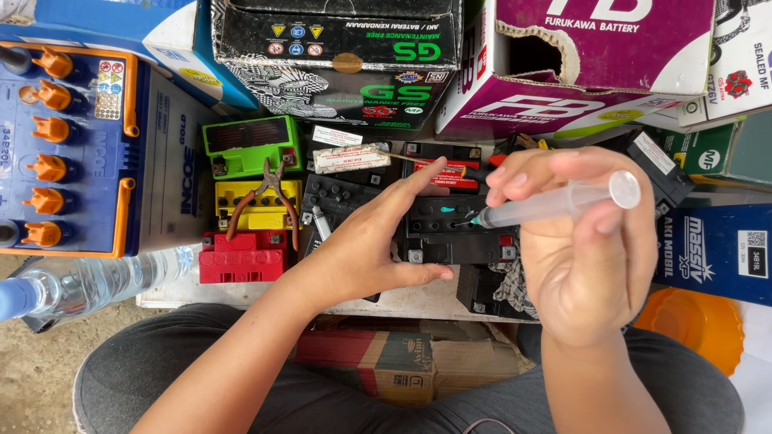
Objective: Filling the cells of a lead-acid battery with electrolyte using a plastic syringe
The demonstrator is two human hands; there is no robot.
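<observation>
My right hand (583, 249) grips a clear plastic syringe (555, 203) with a green tip that points down-left at the top of a small black battery (454, 231). My left hand (370, 241) steadies that black battery from the left, fingers spread along its top and thumb on its front edge. The battery sits on a white slab (418, 302) in front of my knees.
Small green (249, 145), yellow (257, 210) and red (241, 257) batteries lie at left with pliers (269, 193) across them. A large blue battery with orange caps (72, 153) and a water bottle (88, 283) lie far left. Cardboard boxes crowd the back; an orange bowl (691, 325) lies right.
</observation>
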